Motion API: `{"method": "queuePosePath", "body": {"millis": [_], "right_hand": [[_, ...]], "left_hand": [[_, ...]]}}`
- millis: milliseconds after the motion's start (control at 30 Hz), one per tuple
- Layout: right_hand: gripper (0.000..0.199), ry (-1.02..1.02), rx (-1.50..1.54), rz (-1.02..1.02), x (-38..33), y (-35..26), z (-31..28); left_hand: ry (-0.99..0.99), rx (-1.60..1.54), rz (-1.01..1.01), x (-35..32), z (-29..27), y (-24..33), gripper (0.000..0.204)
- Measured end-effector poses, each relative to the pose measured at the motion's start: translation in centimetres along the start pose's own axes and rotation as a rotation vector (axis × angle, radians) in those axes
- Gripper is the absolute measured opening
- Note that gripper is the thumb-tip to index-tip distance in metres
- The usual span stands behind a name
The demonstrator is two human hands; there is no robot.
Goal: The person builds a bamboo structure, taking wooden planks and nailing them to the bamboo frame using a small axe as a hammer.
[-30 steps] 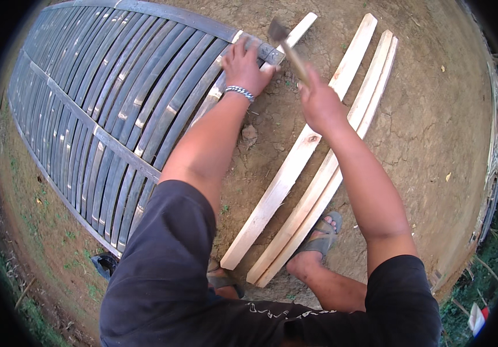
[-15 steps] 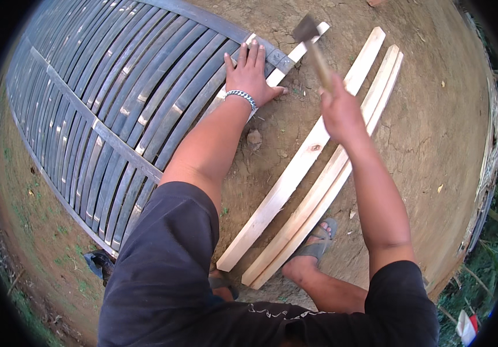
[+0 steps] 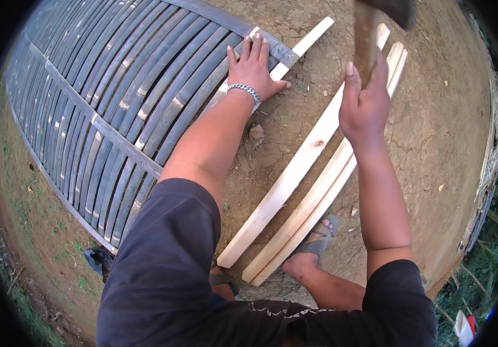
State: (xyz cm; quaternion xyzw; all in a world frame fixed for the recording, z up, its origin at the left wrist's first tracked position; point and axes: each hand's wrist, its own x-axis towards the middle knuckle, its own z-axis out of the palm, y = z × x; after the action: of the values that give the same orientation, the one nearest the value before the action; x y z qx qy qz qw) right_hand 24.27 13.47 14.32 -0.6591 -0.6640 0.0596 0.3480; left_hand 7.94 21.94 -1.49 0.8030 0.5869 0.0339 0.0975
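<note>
My right hand [image 3: 366, 107] is wrapped round the wooden handle of a hammer [image 3: 365, 49], raised with its dark metal head at the top edge and partly out of view. My left hand [image 3: 253, 69] lies spread near the corner of a dark slatted bamboo panel [image 3: 127, 87], pressing on its end slats. A pale wooden strip [image 3: 312, 37] sticks out past that corner from beneath the panel's frame; my left hand and the panel hide part of it.
Beside the panel, a loose pale board [image 3: 283, 188] and two more pale battens [image 3: 304, 217] lie on the bare dirt ground [image 3: 434, 139]. My sandalled foot [image 3: 318, 237] stands by their near ends. A dark plastic scrap [image 3: 97, 261] lies at lower left; greenery borders the right.
The hammer has swung up and to the right in my right hand, its head now closer to the top edge. My left hand has stayed nearly in place on the panel.
</note>
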Motion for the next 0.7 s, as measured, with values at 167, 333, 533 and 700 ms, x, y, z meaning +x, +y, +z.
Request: {"method": "queuePosePath", "body": {"millis": [167,333,533,700], "right_hand": [[0.054,-0.797,-0.392,0.456,-2.2,3.3,2.7],[0.053,-0.224,-0.059,0.247,0.2,0.0,0.7],[0.053,-0.478,-0.281,0.277,-3.9,4.0,3.5],[0.052,-0.341,-0.190,0.396,-1.2,2.3,2.2]], "left_hand": [[-0.017,-0.023,0.007,0.3,-0.2,0.9,0.121],[-0.006,0.006,-0.014,0.2,-0.2,-0.2,0.120],[-0.016,-0.027,0.013,0.3,-0.5,0.8,0.119],[-0.036,-0.021,-0.006,0.1,-0.4,0.2,0.115]]}}
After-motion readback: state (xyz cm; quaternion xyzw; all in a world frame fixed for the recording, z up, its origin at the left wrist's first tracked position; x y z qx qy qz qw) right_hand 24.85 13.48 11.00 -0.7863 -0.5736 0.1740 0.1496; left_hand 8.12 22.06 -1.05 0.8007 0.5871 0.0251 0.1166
